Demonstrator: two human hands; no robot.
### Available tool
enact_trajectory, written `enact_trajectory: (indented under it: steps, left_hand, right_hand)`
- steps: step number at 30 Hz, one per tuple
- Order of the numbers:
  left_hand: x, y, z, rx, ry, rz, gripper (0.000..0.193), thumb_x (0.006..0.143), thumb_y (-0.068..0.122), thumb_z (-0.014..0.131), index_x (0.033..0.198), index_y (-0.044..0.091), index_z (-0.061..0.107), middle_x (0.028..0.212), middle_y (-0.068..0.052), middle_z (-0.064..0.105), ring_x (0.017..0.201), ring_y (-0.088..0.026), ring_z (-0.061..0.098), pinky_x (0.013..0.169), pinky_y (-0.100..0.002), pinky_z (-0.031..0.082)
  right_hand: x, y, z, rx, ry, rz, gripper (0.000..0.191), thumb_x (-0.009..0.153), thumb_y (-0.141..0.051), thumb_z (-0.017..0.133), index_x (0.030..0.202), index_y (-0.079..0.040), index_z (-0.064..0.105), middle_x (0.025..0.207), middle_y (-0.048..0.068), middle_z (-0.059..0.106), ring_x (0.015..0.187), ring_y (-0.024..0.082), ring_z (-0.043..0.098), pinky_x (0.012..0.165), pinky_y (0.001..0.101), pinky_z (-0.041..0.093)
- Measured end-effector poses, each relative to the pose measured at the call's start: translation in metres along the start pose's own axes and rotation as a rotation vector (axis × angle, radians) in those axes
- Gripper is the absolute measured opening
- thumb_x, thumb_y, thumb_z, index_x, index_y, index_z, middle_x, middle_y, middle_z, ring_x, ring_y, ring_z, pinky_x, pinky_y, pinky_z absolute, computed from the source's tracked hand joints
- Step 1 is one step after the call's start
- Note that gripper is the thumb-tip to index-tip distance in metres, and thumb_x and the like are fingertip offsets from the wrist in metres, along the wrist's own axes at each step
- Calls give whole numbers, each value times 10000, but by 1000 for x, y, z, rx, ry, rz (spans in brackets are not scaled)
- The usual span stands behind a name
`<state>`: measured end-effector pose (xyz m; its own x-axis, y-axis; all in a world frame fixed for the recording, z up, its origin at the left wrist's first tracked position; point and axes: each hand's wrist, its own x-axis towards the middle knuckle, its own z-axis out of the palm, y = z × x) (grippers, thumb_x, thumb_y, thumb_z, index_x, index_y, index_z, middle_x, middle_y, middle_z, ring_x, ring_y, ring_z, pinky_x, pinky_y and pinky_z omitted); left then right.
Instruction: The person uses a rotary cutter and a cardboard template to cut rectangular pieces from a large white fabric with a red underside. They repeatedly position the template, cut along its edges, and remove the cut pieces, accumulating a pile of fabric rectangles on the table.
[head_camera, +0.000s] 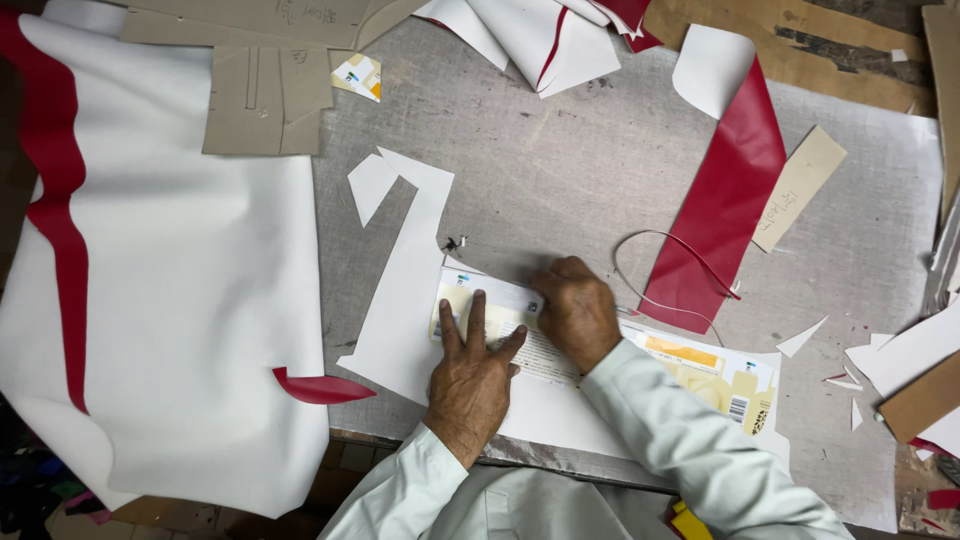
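Left hand (470, 375) presses flat, fingers spread, on printed cardboard template (600, 355); right hand (577, 310) is curled closed on it, over white sheet (400, 300).

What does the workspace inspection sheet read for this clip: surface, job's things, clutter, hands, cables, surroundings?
Surface: grey worktable, scuffed.
Job's things: printed card template lying on a white sheet piece.
Clutter: large white sheet with red edge, red strip, cardboard patterns, small offcuts.
Hands: left hand flat on the template, fingers spread; right hand closed, pressing at its upper edge.
Cables: nothing seen.
Surroundings: more cardboard at the far edge.
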<state>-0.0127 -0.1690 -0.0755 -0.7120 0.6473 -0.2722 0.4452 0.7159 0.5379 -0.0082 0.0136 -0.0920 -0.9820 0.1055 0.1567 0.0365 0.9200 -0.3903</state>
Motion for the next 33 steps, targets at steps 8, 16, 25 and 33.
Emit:
enact_trajectory:
  steps: [8, 16, 25, 33]
  left_hand:
    - [7, 24, -10, 97, -103, -84, 530, 869, 277, 738, 1388, 307, 637, 1668, -232, 159, 1417, -623, 100, 825, -498, 620]
    - [8, 47, -9, 236, -81, -71, 528, 815, 337, 766, 1336, 318, 683, 1612, -216, 253, 1423, -603, 168, 853, -523, 622]
    - [11, 53, -2, 215, -20, -102, 528, 767, 390, 828, 1270, 259, 736, 1544, -186, 343, 1459, -498, 256, 864, -522, 619]
    - [10, 54, 15, 151, 169, -82, 509, 716, 432, 880, 1138, 168, 774, 1512, -224, 403, 1432, -506, 334, 919, -564, 580]
  right_hand:
    - [-39, 163, -128, -37, 303, 688, 768, 688, -182, 988, 1298, 35, 577, 1093, 232, 703, 902, 315, 712, 740, 381, 593]
    - [-56, 211, -98, 178, 302, 672, 223, 970, 5, 731, 1190, -34, 726, 1000, 158, 796, 862, 220, 755, 801, 344, 632]
    - [-37, 204, -102, 313, 494, 826, 712, 696, 2, 854, 1322, -52, 520, 1007, 136, 680, 851, 243, 691, 752, 317, 637]
    - [-42, 245, -144, -485, 718, 383, 471, 776, -48, 791, 1228, -16, 661, 1091, 227, 677, 868, 314, 698, 745, 392, 615]
